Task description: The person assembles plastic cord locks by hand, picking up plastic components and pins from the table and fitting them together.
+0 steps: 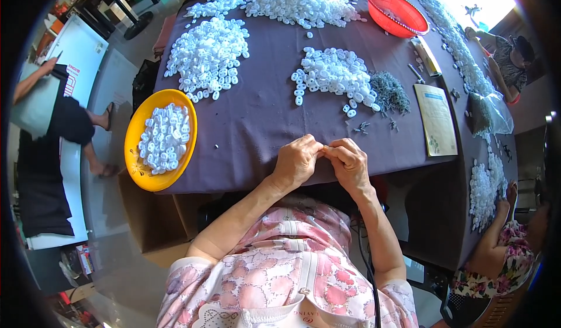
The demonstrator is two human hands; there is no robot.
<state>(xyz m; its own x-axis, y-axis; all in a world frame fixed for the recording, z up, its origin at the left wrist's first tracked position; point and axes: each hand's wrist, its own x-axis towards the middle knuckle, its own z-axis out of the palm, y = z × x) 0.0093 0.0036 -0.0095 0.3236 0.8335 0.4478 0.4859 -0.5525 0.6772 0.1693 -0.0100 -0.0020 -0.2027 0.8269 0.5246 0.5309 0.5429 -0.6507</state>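
My left hand (297,159) and my right hand (349,163) meet at the table's near edge, fingertips pinched together. Whatever they grip is too small and too covered to make out. Beyond them lies a pile of small white oval plastic pieces with holes (333,71). Against its right side sits a heap of small dark grey parts (390,91), a few of them (361,127) scattered nearer my right hand. To the left, a yellow plate (140,175) holds more white pieces (166,138) at the table corner.
Larger white piles (207,56) cover the far side, by a red plastic basket (374,3). A tan booklet (436,120) lies right. Two people (508,65) (497,252) sit at the right-hand table; another person (52,106) stands left. A cardboard box (152,217) is below the plate.
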